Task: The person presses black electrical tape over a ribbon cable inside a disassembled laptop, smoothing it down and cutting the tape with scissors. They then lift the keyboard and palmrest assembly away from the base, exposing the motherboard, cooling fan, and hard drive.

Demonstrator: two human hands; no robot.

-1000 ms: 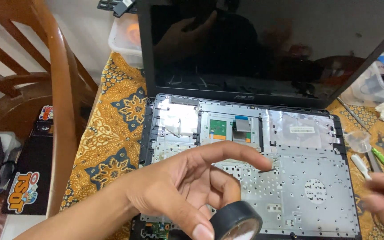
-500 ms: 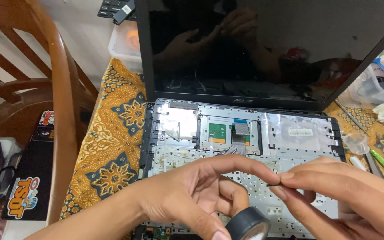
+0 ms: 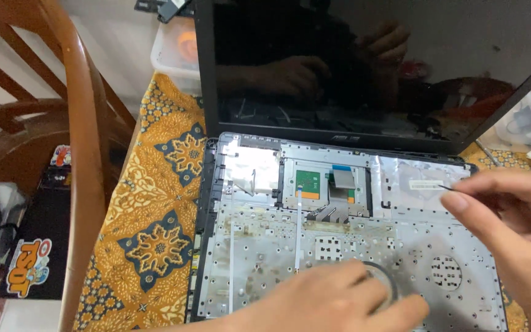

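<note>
**Hands over an opened laptop**

Lower centre: left hand (image 3: 333,301) lies flat across a tape roll (image 3: 383,284), fingers closed over it, on the bare metal laptop base (image 3: 259,246). Right edge: right hand (image 3: 511,227), fingertips pinched on a thin dark strip (image 3: 447,187). Dark screen (image 3: 364,67) above; patterned cloth (image 3: 155,203) covers the worktop; chair (image 3: 81,154) left.

Left hand (image 3: 333,304) hides most of the tape roll (image 3: 381,280) — its grip perhaps closed.

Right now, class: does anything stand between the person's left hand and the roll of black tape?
Nothing visible does. The left hand already rests on the tape roll, covering most of it, on the opened laptop base.
</note>
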